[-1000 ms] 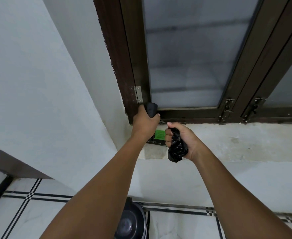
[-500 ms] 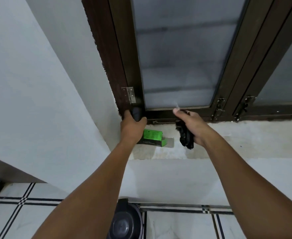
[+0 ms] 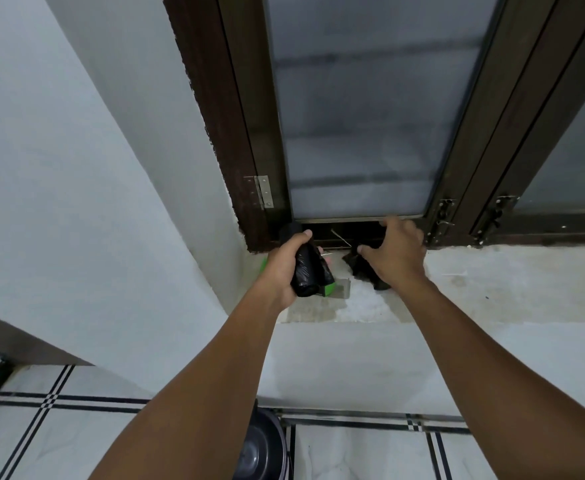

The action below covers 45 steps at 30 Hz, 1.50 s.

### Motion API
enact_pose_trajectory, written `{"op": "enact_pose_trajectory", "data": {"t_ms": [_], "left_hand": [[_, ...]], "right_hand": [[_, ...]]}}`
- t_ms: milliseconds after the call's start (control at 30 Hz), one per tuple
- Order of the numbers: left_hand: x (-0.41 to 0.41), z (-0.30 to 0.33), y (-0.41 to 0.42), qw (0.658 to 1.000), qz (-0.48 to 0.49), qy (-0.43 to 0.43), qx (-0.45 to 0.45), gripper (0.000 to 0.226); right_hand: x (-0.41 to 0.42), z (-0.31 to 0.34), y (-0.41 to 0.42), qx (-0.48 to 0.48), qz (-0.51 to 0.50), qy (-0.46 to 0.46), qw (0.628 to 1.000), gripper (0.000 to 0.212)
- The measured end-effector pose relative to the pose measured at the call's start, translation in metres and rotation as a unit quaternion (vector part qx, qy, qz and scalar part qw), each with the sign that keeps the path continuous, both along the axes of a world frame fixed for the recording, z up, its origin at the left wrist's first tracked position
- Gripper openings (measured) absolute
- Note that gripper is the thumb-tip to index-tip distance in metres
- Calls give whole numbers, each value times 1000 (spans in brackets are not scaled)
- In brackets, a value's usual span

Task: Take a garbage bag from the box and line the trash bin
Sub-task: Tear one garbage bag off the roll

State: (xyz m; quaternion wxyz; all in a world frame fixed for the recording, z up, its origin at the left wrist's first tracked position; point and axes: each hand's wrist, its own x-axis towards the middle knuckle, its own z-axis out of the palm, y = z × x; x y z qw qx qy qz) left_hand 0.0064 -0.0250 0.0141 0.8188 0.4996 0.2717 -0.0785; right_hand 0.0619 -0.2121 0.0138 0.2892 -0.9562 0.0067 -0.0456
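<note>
The left hand [image 3: 284, 268] is wrapped around a black roll of bags [image 3: 305, 268], with the green box [image 3: 329, 289] just under it on the sill [image 3: 474, 282]. The right hand [image 3: 396, 252] is spread open over a crumpled bag [image 3: 357, 266] beneath its palm. The bin [image 3: 261, 448] stands below the left forearm.

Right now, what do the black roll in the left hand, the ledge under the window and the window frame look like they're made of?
Roll of garbage bags: thin black plastic film, glossy, with fine wrinkles catching light. Ledge: looks like bare cement or plaster, matte, pale and blotchy with stains. Window frame: probably dark brown painted wood, going by its rough painted edge against the wall; metal is possible for the inner sash.
</note>
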Motion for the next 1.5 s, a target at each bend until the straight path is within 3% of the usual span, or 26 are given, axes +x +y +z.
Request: {"op": "enact_pose_trajectory", "data": {"t_ms": [67, 133, 233, 300, 433, 500, 633, 833, 1000, 1133, 1233, 1400, 1500], "left_hand": [[3, -1, -2, 999, -8, -7, -40, 36], [4, 1, -4, 999, -16, -10, -41, 38], [6, 4, -10, 999, -34, -18, -33, 43], [5, 8, -10, 998, -43, -20, -32, 30], [4, 10, -3, 997, -65, -17, -37, 26], [1, 10, 0, 997, -62, -19, -29, 28], [0, 10, 4, 999, -34, -32, 19, 53], [1, 15, 10, 996, -39, -32, 77, 39], [0, 13, 10, 996, -36, -12, 84, 56], [-2, 11, 12, 998, -10, 5, 57, 43], [-2, 11, 13, 997, 4, 6, 72, 51], [5, 17, 10, 978, 13, 7, 207, 41], [7, 28, 3, 961, 42, -21, 271, 54]], "right_hand": [[-6, 5, 10, 52, -7, -95, 994, 42], [-14, 11, 22, 113, 7, -133, 985, 29], [-21, 19, 40, 249, 76, 20, 965, 34], [-22, 15, 45, 262, 122, 111, 951, 37], [-24, 8, 46, 329, 147, 139, 922, 25], [-25, 11, 48, 326, 146, 134, 924, 23], [-27, 18, 55, 319, 98, 110, 936, 20], [-28, 18, 60, 308, 82, 82, 944, 18], [-27, 21, 63, 281, 108, 104, 948, 18], [-25, 23, 64, 343, 68, 98, 932, 18], [-26, 24, 62, 380, 50, 119, 916, 19], [-37, 25, 68, 401, 56, 106, 908, 19], [-45, 28, 75, 384, 74, 80, 917, 19]]}}
